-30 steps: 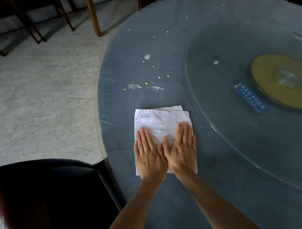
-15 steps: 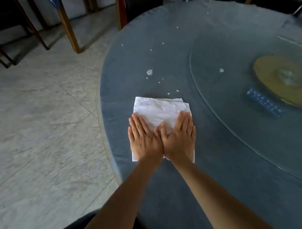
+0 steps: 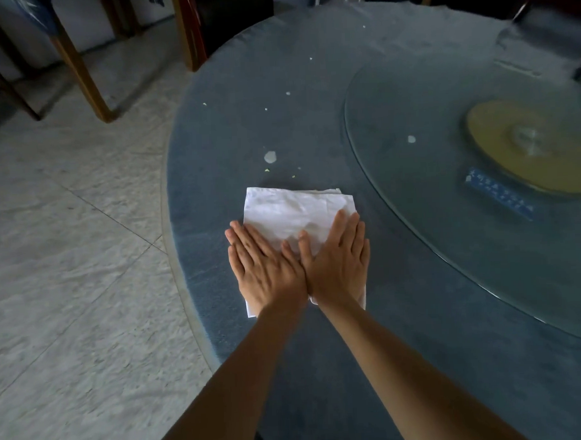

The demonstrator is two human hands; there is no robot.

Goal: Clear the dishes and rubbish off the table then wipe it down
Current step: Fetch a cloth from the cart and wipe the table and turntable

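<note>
White cloth [image 3: 292, 213] farther up table [image 3: 310, 71], crumbs [image 3: 270, 156] just ahead; left hand [image 3: 268, 270], right hand [image 3: 337, 264] flat on it

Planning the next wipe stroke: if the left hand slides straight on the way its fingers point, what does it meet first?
Probably the pale crumbs beyond the white cloth, then the whitish blob; the left hand presses that cloth flat.

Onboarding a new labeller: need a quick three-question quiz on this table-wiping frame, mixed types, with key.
1. True or false: both hands lie flat on the white cloth.
2. Which is nearest the cloth's far edge? A) the pale blob B) the blue label C) the yellow disc
3. Fill in: the left hand and right hand touch at the ____.

Key: 1 true; 2 A; 3 thumbs
</note>
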